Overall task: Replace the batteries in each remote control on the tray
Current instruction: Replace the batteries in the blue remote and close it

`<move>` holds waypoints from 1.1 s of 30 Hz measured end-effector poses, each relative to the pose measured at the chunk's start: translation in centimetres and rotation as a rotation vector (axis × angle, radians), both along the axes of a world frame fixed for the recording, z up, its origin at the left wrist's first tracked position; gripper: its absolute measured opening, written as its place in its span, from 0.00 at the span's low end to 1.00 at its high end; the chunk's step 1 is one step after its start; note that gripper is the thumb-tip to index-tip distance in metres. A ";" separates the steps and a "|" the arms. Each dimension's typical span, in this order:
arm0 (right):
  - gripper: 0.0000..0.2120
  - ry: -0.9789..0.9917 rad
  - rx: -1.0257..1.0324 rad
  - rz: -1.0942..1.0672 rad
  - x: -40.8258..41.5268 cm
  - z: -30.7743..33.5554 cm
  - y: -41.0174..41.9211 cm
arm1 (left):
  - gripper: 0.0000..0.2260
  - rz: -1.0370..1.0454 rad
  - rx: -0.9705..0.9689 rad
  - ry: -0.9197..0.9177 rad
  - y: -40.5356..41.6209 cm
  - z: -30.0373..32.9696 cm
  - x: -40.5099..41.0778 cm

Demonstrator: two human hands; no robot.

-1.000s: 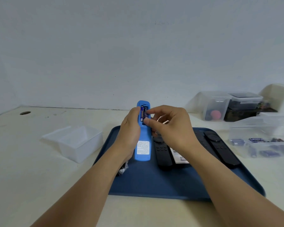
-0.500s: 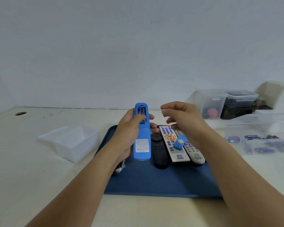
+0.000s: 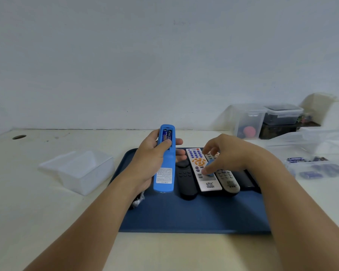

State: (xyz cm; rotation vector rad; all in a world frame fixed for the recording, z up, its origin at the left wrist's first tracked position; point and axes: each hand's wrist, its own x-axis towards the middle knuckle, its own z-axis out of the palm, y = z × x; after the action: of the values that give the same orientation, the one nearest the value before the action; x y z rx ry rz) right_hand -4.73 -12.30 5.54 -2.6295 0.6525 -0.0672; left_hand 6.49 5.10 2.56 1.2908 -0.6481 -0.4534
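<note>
Gripping the blue remote [image 3: 164, 169], left hand [image 3: 154, 159]; right hand [image 3: 226, 153] pinches blue cover [image 3: 209, 165].

An empty white bin [image 3: 80, 169] sits at nine o'clock. At two o'clock, clear tubs [image 3: 250, 122] and a dark-filled box [image 3: 282, 114] stand against the wall [image 3: 164, 55].
</note>
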 end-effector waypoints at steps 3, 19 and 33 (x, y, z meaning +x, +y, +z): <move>0.30 0.006 -0.025 -0.026 0.3 -0.3 0.2 | 0.11 -0.005 0.010 -0.006 -0.2 -0.2 0.0; 0.13 -0.664 0.442 -0.012 1.2 0.0 1.0 | 0.12 -0.027 -0.020 0.084 -0.5 -0.2 -0.3; 0.19 -0.923 0.434 -0.052 2.8 -0.9 2.8 | 0.15 -0.076 -0.090 0.226 -0.1 0.4 -0.7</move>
State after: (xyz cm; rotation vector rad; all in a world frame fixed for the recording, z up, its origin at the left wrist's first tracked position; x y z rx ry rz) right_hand -1.96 -9.46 4.60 -1.8631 0.3385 -0.9640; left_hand 5.82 5.05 3.01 1.1134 -0.5218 -0.6159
